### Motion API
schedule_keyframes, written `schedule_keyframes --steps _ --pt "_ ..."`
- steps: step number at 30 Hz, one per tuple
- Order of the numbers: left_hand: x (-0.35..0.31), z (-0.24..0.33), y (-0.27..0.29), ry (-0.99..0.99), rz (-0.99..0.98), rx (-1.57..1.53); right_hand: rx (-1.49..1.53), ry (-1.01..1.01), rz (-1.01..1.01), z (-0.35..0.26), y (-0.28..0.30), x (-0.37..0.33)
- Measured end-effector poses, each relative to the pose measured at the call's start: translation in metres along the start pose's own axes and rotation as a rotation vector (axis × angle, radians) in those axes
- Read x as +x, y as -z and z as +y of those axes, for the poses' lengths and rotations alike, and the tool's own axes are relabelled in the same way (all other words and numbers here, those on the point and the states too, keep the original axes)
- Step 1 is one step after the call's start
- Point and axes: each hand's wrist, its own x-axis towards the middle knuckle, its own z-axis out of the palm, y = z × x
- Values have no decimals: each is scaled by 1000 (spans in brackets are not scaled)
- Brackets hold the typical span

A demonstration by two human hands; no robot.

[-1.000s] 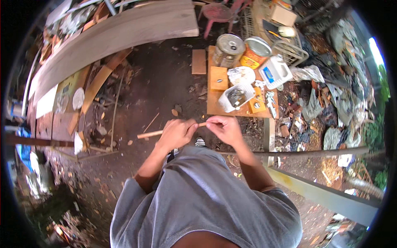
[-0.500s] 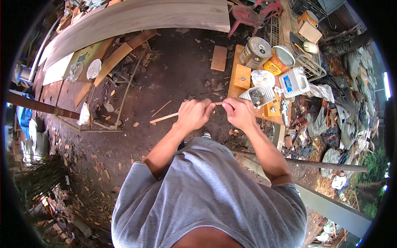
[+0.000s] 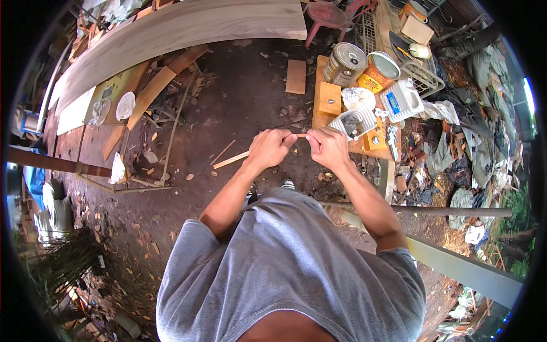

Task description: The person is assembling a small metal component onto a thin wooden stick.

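Both hands grip one thin wooden strip [image 3: 232,159] in front of my grey shirt, above the dirt floor. My left hand [image 3: 271,149] is closed around it, and the strip's pale end sticks out to the left past the wrist. My right hand [image 3: 329,148] is closed around the other end, its thumb close to the left thumb. Only a short bit of the strip shows between the two thumbs; the rest is hidden by my fingers. Another very thin sliver of wood [image 3: 223,153] lies beyond the strip's left end.
To the right, a wooden bench [image 3: 322,117] holds metal cans [image 3: 345,65], a white jug [image 3: 401,100], a white tub [image 3: 354,124] and wooden blocks [image 3: 330,99]. A wide board [image 3: 188,25] spans the far left. A red chair [image 3: 329,14] stands behind; a metal rail [image 3: 450,211] runs near my right arm.
The hands have moved slightly away from my body, still gripping the strip. The view has shifted a little, so the bench and boards appear farther left.
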Motion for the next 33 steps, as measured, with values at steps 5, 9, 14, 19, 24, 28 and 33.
schedule_keyframes --steps 5,9,14,19,24,28,33 --pt "-1 9 7 -87 -8 145 57 10 -149 5 20 9" --pt "2 17 24 -212 -10 347 49 16 -318 -3 31 18" --pt "8 20 38 -344 -11 386 6 39 -402 -4 36 28" --pt "16 32 54 -295 -17 327 -71 121 -253 -13 50 44" --pt "26 22 46 -129 -70 24 -136 329 -56 -3 42 51" --pt "33 1 34 -135 -128 -192 -208 462 -18 2 39 52" --pt "36 -1 37 -96 -307 -533 -245 543 -20 8 39 52"
